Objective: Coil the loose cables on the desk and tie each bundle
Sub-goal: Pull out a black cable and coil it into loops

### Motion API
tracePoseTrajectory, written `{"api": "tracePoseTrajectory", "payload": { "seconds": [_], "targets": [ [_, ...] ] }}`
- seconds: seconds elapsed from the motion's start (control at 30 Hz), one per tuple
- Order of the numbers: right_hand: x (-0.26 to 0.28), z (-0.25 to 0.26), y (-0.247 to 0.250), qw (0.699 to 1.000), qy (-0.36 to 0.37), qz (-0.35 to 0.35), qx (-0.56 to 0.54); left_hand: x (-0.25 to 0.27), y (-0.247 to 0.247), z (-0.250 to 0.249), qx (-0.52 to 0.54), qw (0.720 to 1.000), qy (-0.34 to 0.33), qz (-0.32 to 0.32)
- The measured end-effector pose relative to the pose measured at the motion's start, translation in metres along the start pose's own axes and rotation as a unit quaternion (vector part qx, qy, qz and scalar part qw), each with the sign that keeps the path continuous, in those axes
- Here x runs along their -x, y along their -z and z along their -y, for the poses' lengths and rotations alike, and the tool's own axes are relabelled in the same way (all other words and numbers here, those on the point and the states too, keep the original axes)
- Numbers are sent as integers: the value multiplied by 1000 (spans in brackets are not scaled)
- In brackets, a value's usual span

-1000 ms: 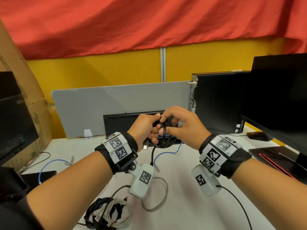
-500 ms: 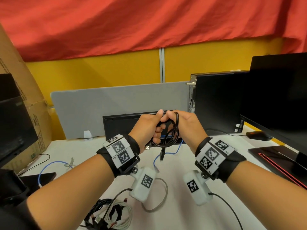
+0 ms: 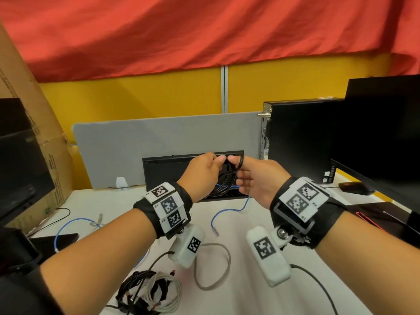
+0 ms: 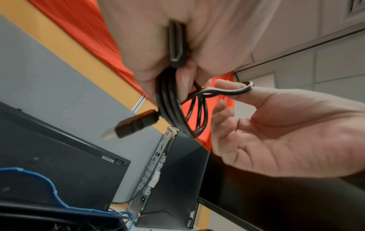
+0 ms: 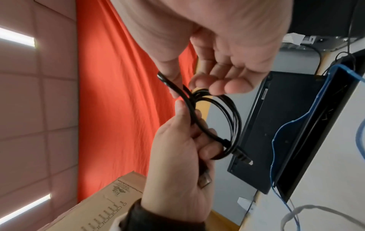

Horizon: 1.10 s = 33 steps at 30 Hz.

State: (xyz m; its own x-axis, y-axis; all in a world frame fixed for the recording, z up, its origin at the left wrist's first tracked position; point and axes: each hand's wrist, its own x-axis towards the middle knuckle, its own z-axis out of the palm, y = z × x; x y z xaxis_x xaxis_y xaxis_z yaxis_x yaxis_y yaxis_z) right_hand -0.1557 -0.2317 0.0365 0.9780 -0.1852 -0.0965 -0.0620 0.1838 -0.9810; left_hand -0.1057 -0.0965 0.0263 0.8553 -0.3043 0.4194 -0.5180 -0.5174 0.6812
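Observation:
A black cable [image 3: 223, 180] is wound into a small coil and held in the air above the desk [image 3: 254, 298]. My left hand [image 3: 217, 163] grips one side of the coil [image 4: 177, 112] in its fist, with one connector [image 4: 176, 45] against the palm. A USB plug [image 4: 132, 125] sticks out free beside the coil. My right hand [image 3: 236, 165] pinches a strand of the cable [image 5: 177, 89] between thumb and fingers, and that strand loops over its thumb [image 4: 233, 91]. In the right wrist view the coil [image 5: 231, 115] hangs between both hands, plug [image 5: 244, 158] low.
A blue network cable [image 3: 229, 211], a grey cable loop [image 3: 223, 267] and a tangle of black and white cables [image 3: 150, 292] lie on the desk. A black keyboard [image 3: 168, 173] leans on a grey divider [image 3: 159, 137]. PC tower [image 3: 300, 142], monitor [image 3: 381, 133], cardboard box [image 3: 29, 133].
Both hands have risen and turned. The tail that hung below the coil has been drawn up, so nothing dangles toward the desk now. The right hand's fingers have spread from the coil.

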Motion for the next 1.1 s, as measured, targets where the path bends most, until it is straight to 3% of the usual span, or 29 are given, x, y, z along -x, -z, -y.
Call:
{"api": "tracePoseTrajectory", "payload": {
  "seconds": [0.13, 0.23, 0.4, 0.6, 0.7, 0.77, 0.83, 0.93, 1.0, 1.1],
  "targets": [
    [4, 5, 3, 994, 13, 56, -88, -3, 0, 10, -7, 1000, 15, -15],
    [8, 6, 2, 994, 34, 77, -67, -4, 1, 14, 7, 999, 28, -16],
    [9, 12, -3, 992, 57, 53, -96, -6, 2, 13, 3, 1000, 18, -21],
    [2, 13, -1, 996, 73, 19, -46, -8, 5, 13, -58, 998, 9, -1],
    [-2, 9, 8, 989, 107, 25, 95, -10, 12, 17, -74, 997, 12, 14],
    [-8, 8, 17, 941, 186, 28, 281, -9, 17, 19, -63, 998, 18, 17],
    [-16, 8, 25, 845, 279, 10, 457, -7, 18, 19, -20, 999, 34, 12],
    [-29, 4, 35, 729, 388, -38, 563, -1, 14, 14, 159, 982, 94, 28],
    [-34, -2, 39, 709, 441, -69, 546, 3, 11, 7, 291, 946, 129, 53],
    [-33, -10, 35, 765, 458, -97, 442, 7, 6, -3, 409, 897, 150, 73]
  ]
}}
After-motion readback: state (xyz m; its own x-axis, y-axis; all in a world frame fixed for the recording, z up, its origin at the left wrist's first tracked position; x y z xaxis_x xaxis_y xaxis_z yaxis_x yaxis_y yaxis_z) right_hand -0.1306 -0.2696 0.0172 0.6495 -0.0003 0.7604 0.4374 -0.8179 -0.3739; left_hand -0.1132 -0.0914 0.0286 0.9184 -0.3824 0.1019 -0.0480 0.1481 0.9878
